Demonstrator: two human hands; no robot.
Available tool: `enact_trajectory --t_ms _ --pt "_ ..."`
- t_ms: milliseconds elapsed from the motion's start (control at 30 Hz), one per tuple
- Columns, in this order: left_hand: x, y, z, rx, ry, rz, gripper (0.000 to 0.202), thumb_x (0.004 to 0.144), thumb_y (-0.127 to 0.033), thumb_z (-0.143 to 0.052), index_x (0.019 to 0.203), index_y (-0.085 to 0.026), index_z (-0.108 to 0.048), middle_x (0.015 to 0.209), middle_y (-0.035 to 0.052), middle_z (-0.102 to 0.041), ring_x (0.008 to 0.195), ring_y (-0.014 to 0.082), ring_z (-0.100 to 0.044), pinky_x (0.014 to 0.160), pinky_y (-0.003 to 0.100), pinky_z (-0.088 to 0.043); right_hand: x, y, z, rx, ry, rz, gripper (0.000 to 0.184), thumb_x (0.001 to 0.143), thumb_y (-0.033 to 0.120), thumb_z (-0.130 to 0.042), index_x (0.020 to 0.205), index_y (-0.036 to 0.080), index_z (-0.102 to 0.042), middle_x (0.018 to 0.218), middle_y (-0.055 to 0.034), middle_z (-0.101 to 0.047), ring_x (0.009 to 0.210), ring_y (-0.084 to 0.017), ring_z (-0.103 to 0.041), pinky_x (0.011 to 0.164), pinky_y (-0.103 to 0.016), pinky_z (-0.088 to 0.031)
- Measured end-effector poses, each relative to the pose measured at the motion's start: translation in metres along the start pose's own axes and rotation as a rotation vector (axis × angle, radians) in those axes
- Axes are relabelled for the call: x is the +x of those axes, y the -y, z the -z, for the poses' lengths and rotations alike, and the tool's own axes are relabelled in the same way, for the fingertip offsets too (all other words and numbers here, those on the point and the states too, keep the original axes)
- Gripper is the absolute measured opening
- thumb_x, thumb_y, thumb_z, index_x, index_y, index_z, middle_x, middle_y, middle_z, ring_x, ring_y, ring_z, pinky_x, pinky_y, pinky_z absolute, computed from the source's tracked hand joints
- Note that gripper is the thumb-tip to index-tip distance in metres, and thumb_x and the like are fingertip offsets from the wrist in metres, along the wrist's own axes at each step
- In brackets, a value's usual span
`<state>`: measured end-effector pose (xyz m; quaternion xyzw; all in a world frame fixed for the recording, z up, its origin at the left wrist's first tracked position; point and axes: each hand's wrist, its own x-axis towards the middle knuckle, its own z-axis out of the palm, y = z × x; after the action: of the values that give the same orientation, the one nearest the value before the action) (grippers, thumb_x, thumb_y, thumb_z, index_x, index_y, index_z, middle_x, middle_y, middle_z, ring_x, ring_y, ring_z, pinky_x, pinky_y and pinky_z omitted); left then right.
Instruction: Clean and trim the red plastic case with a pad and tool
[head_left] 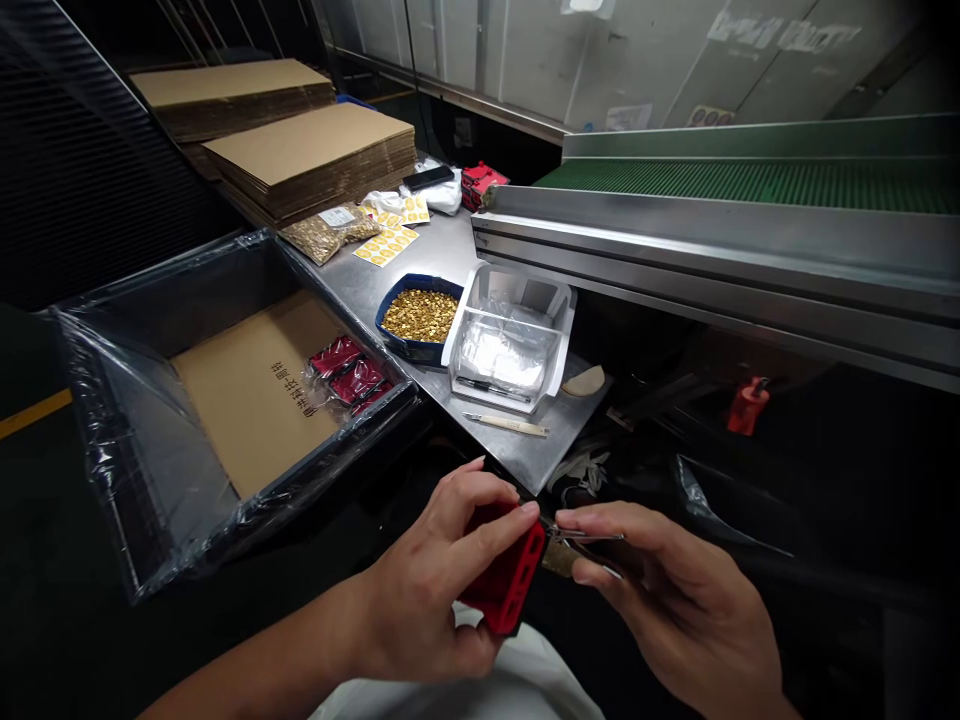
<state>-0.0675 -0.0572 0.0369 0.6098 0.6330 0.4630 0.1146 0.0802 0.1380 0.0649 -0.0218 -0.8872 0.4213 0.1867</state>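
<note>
My left hand (431, 565) is closed around a red plastic case (516, 585), with slots along the narrow side that faces right. The index finger and thumb press on opposite ends of it. My right hand (686, 595) pinches a small pair of metal nail clippers (592, 537) between thumb and fingers. The clippers' jaws are at the upper right corner of the red case; whether they touch it I cannot tell. Both hands are in front of the near corner of the metal table (517, 455).
On the table are a blue tray (382, 335) of gold pieces, a white bin (559, 375) with clear bags, and a craft knife (510, 425). A film-lined crate (112, 400) holds wrapped red items (352, 375). Cardboard stacks (315, 140) and a green conveyor (750, 185) stand behind.
</note>
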Motion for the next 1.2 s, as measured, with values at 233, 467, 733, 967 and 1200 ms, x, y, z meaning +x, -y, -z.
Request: enact_trajectory --t_ms 233,467,733,967,1200 --pt "0.001 -0.002 0.001 -0.035 -0.018 0.015 0.084 0.063 -0.012 -0.058 0.145 -0.008 -0.043 0.132 0.0149 -0.043 0.130 0.0291 -0.044 0.124 0.052 -0.026 -0.013 -0.005 -0.006 0.051 -0.184 -0.189 0.038 0.077 0.010 -0.071 0.112 0.021 -0.061 0.108 -0.0014 -0.066 0.098 -0.006 -0.068 0.086 -0.008 -0.059" --pt "-0.001 0.000 0.002 -0.016 -0.026 0.033 0.083 0.063 -0.010 -0.059 0.145 -0.009 -0.043 0.133 0.0145 -0.042 0.131 0.0280 -0.043 0.124 0.050 -0.027 -0.015 -0.006 -0.012 0.131 -0.126 -0.215 0.039 0.078 0.012 -0.069 0.115 0.023 -0.059 0.110 -0.0018 -0.066 0.099 -0.008 -0.069 0.085 -0.011 -0.061" --pt "-0.003 0.001 -0.002 -0.112 -0.072 0.067 0.081 0.064 -0.013 -0.061 0.144 -0.010 -0.046 0.133 0.0140 -0.043 0.129 0.0267 -0.045 0.123 0.045 -0.030 -0.004 0.007 -0.022 0.228 -0.293 -0.290 0.027 0.085 0.020 -0.063 0.111 0.017 -0.056 0.108 -0.0051 -0.068 0.095 -0.008 -0.070 0.083 -0.008 -0.059" --pt "-0.002 0.001 0.000 -0.278 -0.098 0.213 0.092 0.057 -0.010 -0.071 0.145 -0.019 -0.046 0.132 0.0123 -0.043 0.126 0.0277 -0.046 0.106 0.036 -0.048 -0.019 -0.001 -0.018 0.225 -0.340 -0.286 0.019 0.093 0.024 -0.049 0.109 0.013 -0.048 0.095 -0.0091 -0.067 0.106 -0.013 -0.068 0.088 -0.020 -0.062" --pt "0.000 -0.001 0.000 -0.405 -0.103 0.357 0.097 0.051 -0.007 -0.077 0.142 -0.026 -0.048 0.130 0.0096 -0.041 0.110 0.0235 -0.055 0.089 0.030 -0.055 -0.020 -0.011 -0.024 0.114 -0.408 -0.326 0.029 0.086 0.030 -0.063 0.111 0.016 -0.059 0.105 -0.0064 -0.063 0.091 -0.003 -0.068 0.080 -0.002 -0.056"
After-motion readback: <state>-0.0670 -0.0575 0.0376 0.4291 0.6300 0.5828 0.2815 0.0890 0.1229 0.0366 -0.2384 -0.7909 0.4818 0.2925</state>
